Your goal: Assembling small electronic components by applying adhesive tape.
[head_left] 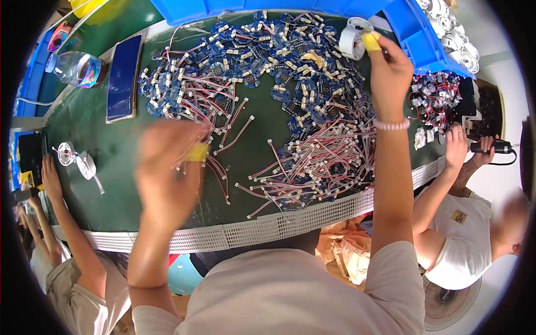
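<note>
Narrow grip, right hand (392,71), on white round part (350,44) — left hand (167,173) grip unclear.

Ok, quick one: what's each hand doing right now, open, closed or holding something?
Left hand: blurred beside the thin wires; can't tell.
Right hand: fingers closed, apparently holding a white plastic part.

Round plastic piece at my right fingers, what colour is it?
The round plastic piece is white, clearest in the head view.
</note>
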`<state>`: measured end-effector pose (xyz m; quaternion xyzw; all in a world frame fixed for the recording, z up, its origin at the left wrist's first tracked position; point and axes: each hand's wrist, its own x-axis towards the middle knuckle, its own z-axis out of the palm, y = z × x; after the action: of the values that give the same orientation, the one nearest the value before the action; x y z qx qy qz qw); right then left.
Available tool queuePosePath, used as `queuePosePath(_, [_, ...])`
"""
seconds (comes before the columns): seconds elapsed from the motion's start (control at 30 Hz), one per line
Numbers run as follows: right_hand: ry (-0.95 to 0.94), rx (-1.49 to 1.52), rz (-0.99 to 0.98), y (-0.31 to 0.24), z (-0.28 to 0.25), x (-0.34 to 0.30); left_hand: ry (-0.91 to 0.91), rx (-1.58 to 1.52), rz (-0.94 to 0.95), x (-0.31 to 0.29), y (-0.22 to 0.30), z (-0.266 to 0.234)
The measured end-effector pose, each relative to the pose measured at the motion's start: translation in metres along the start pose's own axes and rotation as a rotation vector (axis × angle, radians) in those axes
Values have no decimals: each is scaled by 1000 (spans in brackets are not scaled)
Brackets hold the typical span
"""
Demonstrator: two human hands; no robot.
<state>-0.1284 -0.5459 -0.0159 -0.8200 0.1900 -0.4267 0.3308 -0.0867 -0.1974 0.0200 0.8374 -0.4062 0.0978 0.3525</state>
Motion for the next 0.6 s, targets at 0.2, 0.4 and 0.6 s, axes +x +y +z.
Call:
queuePosePath(0.2, [-107, 638, 213, -79, -16, -48, -332, -315, 150, 24, 16, 56])
queuePosePath(0.4, [-243, 914, 300, -88, -31, -86, -445, -346, 66, 11, 27, 53])
queuePosePath(0.6, [-204, 893, 317, -91, -26, -96, -481, -206, 316, 2, 43, 74])
